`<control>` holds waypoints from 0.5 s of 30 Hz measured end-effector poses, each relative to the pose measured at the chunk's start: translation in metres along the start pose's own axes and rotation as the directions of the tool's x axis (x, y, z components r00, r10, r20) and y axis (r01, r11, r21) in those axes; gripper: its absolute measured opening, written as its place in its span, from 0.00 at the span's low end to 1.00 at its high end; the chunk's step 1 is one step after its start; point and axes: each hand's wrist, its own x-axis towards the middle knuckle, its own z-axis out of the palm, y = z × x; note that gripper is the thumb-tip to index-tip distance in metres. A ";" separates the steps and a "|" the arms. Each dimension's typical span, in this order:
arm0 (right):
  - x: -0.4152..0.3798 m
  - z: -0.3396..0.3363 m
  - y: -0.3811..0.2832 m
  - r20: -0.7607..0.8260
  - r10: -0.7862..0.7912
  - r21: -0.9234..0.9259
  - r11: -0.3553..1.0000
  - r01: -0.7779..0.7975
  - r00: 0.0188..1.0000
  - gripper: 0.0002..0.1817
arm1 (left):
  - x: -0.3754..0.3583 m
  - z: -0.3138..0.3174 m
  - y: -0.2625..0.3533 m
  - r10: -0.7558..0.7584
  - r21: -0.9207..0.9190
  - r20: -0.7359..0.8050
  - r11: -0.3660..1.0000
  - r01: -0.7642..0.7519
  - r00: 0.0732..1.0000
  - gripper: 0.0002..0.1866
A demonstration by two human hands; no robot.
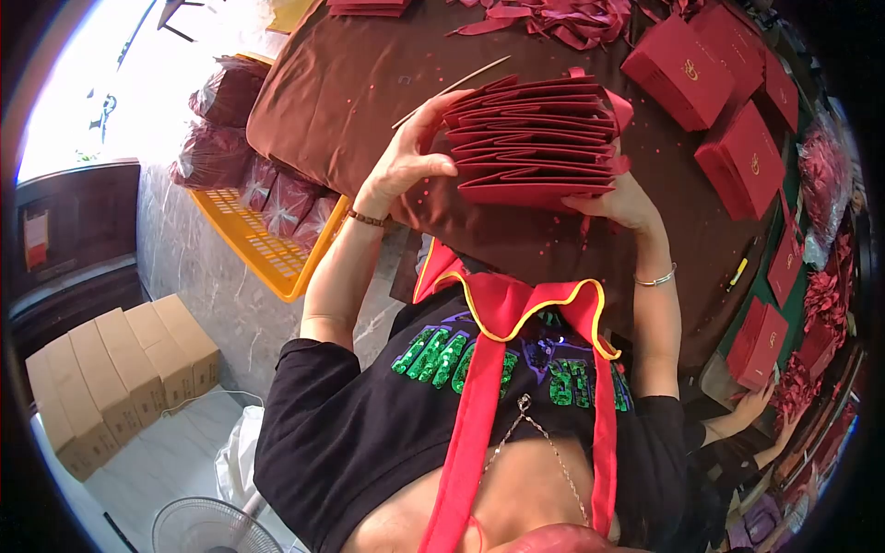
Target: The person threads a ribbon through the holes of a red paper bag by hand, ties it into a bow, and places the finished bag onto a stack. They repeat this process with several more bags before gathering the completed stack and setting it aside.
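Observation:
A thick stack of flat red paper bags is held upright between my two hands above the brown cloth, folded edges facing me. My left hand grips the stack's left side, thumb along the near edge and fingers behind it. At the lower right corner my right hand clasps the stack, its thumb on the front bag and the other fingers partly hidden. Red ribbon sticks out on the stack's right side. A thin pale stick lies on the cloth just behind my left hand.
The brown-covered table holds red ribbons and printed red bags. A yellow crate with wrapped bundles stands left, near cardboard boxes and a fan. Another person's hands are at lower right, near a marker.

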 end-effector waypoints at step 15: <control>0.002 0.001 0.002 -0.023 -0.036 -0.006 0.999 0.036 0.999 0.46 | -0.007 0.017 0.001 0.110 -0.003 -0.044 0.994 -0.110 0.993 0.70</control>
